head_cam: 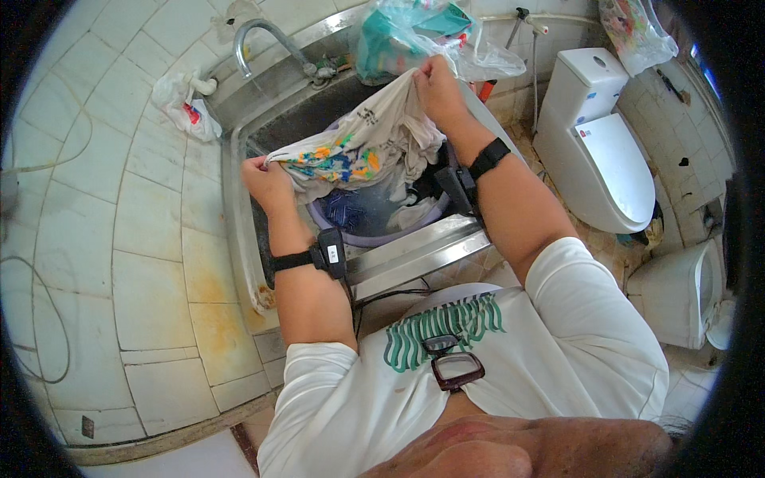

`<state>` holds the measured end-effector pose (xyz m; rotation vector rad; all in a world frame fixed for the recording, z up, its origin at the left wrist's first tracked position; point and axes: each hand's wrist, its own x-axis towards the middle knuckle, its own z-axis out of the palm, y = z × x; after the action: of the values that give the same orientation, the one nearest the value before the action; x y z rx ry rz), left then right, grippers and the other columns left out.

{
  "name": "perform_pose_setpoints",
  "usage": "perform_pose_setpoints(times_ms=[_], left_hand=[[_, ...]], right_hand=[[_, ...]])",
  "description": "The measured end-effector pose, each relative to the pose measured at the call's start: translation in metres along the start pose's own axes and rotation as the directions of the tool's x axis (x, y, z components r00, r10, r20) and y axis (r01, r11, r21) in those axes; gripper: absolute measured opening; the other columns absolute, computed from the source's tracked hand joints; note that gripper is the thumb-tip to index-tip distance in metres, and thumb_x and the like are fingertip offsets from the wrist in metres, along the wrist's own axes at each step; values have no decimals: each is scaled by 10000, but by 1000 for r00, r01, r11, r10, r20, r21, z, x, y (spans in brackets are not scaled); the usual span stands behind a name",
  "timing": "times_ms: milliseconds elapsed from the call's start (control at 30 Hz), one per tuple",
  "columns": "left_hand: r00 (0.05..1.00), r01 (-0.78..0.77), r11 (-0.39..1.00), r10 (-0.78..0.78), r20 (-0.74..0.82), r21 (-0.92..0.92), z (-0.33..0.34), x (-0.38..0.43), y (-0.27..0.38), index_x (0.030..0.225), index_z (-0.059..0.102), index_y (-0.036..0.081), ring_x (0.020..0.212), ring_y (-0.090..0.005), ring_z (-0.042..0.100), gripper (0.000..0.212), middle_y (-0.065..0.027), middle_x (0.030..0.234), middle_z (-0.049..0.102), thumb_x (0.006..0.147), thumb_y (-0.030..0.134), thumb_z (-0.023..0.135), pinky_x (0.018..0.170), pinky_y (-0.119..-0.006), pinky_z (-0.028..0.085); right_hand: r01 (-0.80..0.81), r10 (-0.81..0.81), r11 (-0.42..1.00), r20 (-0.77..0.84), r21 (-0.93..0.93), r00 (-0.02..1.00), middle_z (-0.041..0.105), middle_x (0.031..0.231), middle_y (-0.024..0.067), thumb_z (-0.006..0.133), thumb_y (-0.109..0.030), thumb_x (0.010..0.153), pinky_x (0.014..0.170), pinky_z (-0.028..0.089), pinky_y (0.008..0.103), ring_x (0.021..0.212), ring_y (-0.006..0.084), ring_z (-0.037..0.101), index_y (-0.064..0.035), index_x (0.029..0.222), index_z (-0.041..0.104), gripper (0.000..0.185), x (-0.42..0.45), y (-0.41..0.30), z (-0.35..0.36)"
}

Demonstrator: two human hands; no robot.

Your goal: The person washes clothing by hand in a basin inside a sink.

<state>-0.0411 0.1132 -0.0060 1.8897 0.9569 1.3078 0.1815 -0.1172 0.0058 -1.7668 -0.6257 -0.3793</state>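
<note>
A wet, light-coloured garment (352, 149) with an orange, green and blue print hangs stretched between my two hands. My left hand (269, 181) pinches its left end near the sink's left side. The other end is gripped by my right hand (439, 89), farther back and higher up. Beneath the cloth, a round purple plastic basin (382, 240) stands in the stainless steel sink (239, 245). Cloudy water, a dark blue patterned cloth (346, 212), black cloth and a pale cloth (412, 215) lie in it. The garment hides the basin's back part.
A curved metal faucet (263, 24) rises behind the sink. Plastic bags (412, 45) stand at the sink's back right corner, and a white bag (185, 110) hangs at the left wall. A white toilet (609, 161) and a white bin (678, 293) stand on the right.
</note>
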Motion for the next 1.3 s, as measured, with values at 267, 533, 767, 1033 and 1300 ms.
perform_pose_setpoints(times_ms=[267,533,767,1033,1300], left_hand=[[982,-118,858,26,187,501,2,-23,36,746,604,54,793,-334,562,71,-130,846,564,705,32,550,709,-414,451],[412,-42,997,82,907,-71,38,-60,34,1032,589,52,953,-209,565,321,-108,1022,589,728,67,690,845,-301,437],[439,-373,883,-103,893,285,47,-66,13,944,626,129,986,-284,517,375,-112,1021,513,621,192,805,868,-345,426],[566,-474,765,-115,816,436,44,-69,28,866,609,117,994,-301,520,333,-123,1009,531,612,207,804,833,-385,449],[860,-117,988,50,508,101,33,-46,32,887,539,28,751,-252,610,188,-136,802,614,765,94,667,667,-333,471]], right_hand=[[-179,174,983,533,-42,828,595,809,207,557,-199,760,701,453,409,771,355,578,-10,801,566,194,-7,-3,10],[162,93,961,815,-223,572,617,757,151,689,-416,701,646,455,377,714,283,591,-26,764,614,402,-17,-27,-2],[256,147,939,940,-231,308,629,792,121,828,-283,563,670,465,377,781,276,604,-50,772,623,375,-21,-26,-6],[387,137,862,886,-327,443,652,842,111,756,-260,638,695,485,404,833,296,623,-82,863,649,306,-15,-25,-16],[435,-403,899,295,-50,867,596,836,166,580,-177,813,735,467,404,821,319,590,-61,890,617,144,-17,-26,-1]])
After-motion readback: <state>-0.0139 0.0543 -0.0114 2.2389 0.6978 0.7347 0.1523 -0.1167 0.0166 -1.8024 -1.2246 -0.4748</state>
